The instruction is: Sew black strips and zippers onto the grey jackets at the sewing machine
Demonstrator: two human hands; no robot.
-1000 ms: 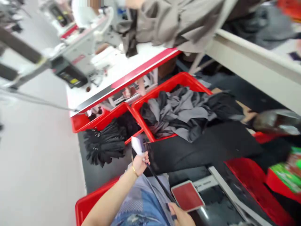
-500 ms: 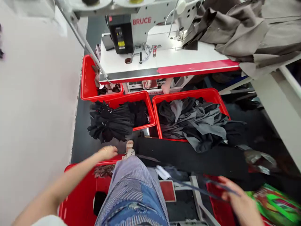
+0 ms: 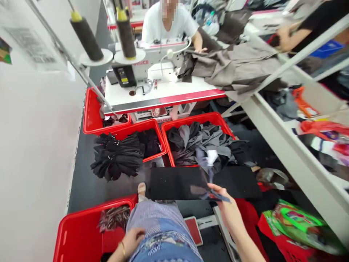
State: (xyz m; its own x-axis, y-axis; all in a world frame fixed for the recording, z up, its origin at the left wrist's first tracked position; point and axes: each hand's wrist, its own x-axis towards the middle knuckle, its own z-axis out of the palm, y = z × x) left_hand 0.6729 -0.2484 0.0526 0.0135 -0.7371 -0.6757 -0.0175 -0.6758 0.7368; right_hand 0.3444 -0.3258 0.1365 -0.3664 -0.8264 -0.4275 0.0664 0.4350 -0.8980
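My right hand [image 3: 225,203] is raised over the front of the black board [image 3: 174,180], its fingers closed on a thin dark-blue fabric strip [image 3: 222,197]. Blurred by motion, the strip trails up beyond the fingers, with a white tag-like piece [image 3: 212,157] at its far end. Low by the lap, my left hand [image 3: 135,238] lies against the blue checked and patterned clothing [image 3: 158,225]. Its fingers are loosely bent and slightly apart, with nothing visible in them, and a thin bracelet is on the wrist.
Red bins hold a black gathered bundle [image 3: 117,154] and grey cloth [image 3: 201,136]. Another red bin [image 3: 77,233] stands at left. Beyond is a sewing machine table [image 3: 163,92], with a co-worker [image 3: 166,25] behind it. A white frame beam [image 3: 294,156] slants down the right side.
My right hand has lifted up and leftward with the strip, swinging the white piece over the grey cloth. My left hand has drawn back to the lap. The view has tilted upward.
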